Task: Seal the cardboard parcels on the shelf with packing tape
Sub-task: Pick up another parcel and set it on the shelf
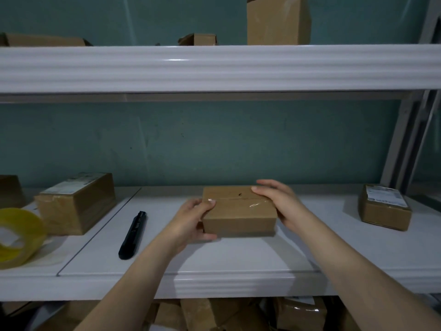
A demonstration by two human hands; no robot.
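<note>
A small flat cardboard parcel (pixel 238 211) sits in the middle of the white shelf (pixel 214 259), with clear tape along its top seam. My left hand (pixel 191 218) grips its left end, thumb on top and fingers curled under the front corner. My right hand (pixel 279 201) holds the right end, fingers laid over the top back edge. A yellowish roll of packing tape (pixel 16 235) lies at the far left edge. A black utility knife (pixel 133 235) lies on the shelf left of the parcel.
A taped, labelled parcel (pixel 76 201) stands at the left behind the tape roll. Another labelled parcel (pixel 384 206) sits at the right. More boxes (pixel 276 22) stand on the upper shelf, and several lie below the shelf (pixel 238 314).
</note>
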